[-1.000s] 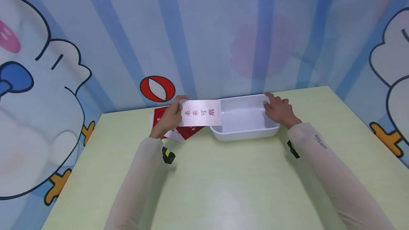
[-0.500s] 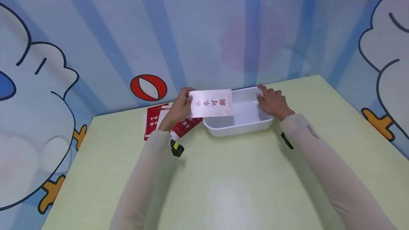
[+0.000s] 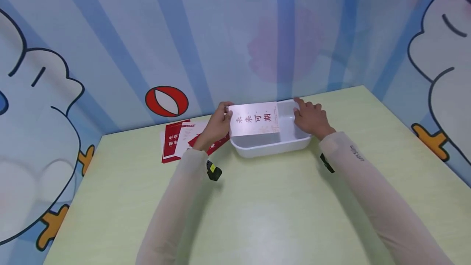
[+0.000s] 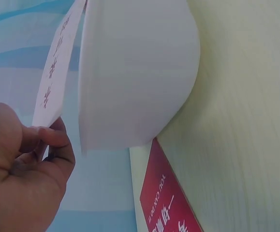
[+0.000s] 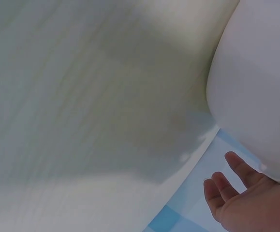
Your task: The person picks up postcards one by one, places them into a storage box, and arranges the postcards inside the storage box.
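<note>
A pale pink card [image 3: 254, 126] with red characters is pinched at its left end between the thumb and fingers of my left hand [image 3: 218, 126]. It lies over the left part of a white rectangular basin [image 3: 272, 149]. In the left wrist view the card [image 4: 56, 72] slants along the basin's rim. My right hand [image 3: 312, 120] grips the basin's right end, thumb on the inside and index finger at the far corner. The right wrist view shows its other fingers [image 5: 222, 186] hanging loose outside the wall; the thumb is hidden there.
Several red and white cards, among them a red card [image 3: 172, 142] and a white card [image 3: 187, 136], lie fanned on the pale table [image 3: 265, 207] left of the basin. A blue cartoon-printed wall [image 3: 235, 52] stands right behind the basin.
My left hand has carried the card rightward, from the basin's left end to farther over it, uncovering more of the loose cards. My right hand stays on the basin. The head view has shifted slightly.
</note>
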The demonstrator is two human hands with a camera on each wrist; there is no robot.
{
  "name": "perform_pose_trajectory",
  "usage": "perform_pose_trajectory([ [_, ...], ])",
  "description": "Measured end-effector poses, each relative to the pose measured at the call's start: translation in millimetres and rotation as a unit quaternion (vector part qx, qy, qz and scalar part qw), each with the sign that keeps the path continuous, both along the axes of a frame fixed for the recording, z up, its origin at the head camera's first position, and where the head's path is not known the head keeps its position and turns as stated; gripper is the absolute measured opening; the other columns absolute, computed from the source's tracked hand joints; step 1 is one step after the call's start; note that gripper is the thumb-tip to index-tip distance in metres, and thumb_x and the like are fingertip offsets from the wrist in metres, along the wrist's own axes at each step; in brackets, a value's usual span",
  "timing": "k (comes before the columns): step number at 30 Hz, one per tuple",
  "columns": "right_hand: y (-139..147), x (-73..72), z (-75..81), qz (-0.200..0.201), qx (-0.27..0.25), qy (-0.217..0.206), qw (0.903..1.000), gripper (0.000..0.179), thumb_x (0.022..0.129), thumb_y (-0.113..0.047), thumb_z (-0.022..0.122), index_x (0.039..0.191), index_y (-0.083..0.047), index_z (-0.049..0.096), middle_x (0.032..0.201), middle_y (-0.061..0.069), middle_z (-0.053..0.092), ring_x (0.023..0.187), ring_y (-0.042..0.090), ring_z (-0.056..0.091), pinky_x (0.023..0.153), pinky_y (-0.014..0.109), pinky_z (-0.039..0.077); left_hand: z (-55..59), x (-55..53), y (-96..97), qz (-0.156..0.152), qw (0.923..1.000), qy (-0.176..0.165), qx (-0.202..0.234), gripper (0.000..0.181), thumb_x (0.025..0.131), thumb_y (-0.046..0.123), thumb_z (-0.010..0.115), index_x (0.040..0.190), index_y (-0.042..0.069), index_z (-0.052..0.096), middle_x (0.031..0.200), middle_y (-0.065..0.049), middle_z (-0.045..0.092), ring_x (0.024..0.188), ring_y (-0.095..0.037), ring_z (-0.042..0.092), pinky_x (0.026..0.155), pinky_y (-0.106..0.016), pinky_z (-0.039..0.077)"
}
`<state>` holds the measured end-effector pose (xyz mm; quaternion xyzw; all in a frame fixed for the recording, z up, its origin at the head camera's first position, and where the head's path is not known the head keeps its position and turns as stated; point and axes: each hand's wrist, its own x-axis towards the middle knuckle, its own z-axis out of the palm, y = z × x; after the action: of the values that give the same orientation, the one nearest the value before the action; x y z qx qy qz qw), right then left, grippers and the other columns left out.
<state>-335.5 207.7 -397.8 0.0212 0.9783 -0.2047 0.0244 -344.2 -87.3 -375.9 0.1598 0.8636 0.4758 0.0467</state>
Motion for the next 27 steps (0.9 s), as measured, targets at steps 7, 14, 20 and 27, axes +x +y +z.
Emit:
perform_pose_trajectory([
  [7,-1.1,2.7,1.6,-0.008,0.004,-0.003,1.0,0.055,0.106,-0.028,0.018,0.158,-0.012,0.016,0.153,0.03,0.031,0.137,0.055,0.027,0.111,0.066,0.028,-1.5,-3.5,12.3,-0.001,0.9999,-0.005,-0.012,0.04,0.109,0.019,0.032,0.147,0.008,0.032,0.124,-0.021,0.051,0.098,-0.029,0.057,0.077,-0.028,0.047],
  [14,0.3,6.7,-1.0,-0.005,0.012,-0.003,0.9999,0.055,0.106,-0.028,0.017,0.159,-0.013,0.015,0.154,0.03,0.03,0.139,0.055,0.025,0.111,0.066,0.028,-1.6,-3.1,20.7,-0.022,0.9987,0.01,-0.044,0.039,0.109,0.019,0.033,0.146,0.008,0.035,0.121,-0.026,0.054,0.08,-0.025,0.049,0.071,-0.03,0.041],
  [20,0.4,6.1,-1.6,-0.001,0.017,0.008,0.9998,0.055,0.105,-0.025,0.019,0.158,-0.012,0.017,0.153,0.03,0.031,0.139,0.057,0.025,0.11,0.068,0.028,-4.5,-0.4,27.0,-0.004,0.9987,0.011,-0.05,0.038,0.109,0.021,0.035,0.145,0.012,0.038,0.112,-0.015,0.054,0.086,-0.021,0.048,0.075,-0.031,0.042],
  [27,-1.6,5.2,-2.6,-0.008,0.012,0.003,0.9999,0.055,0.105,-0.025,0.019,0.159,-0.013,0.016,0.153,0.031,0.031,0.139,0.056,0.025,0.112,0.067,0.027,-7.7,-2.0,31.5,-0.009,0.9975,0.013,-0.068,0.039,0.108,0.019,0.036,0.146,0.01,0.037,0.117,-0.016,0.057,0.093,-0.023,0.053,0.079,-0.032,0.044],
])
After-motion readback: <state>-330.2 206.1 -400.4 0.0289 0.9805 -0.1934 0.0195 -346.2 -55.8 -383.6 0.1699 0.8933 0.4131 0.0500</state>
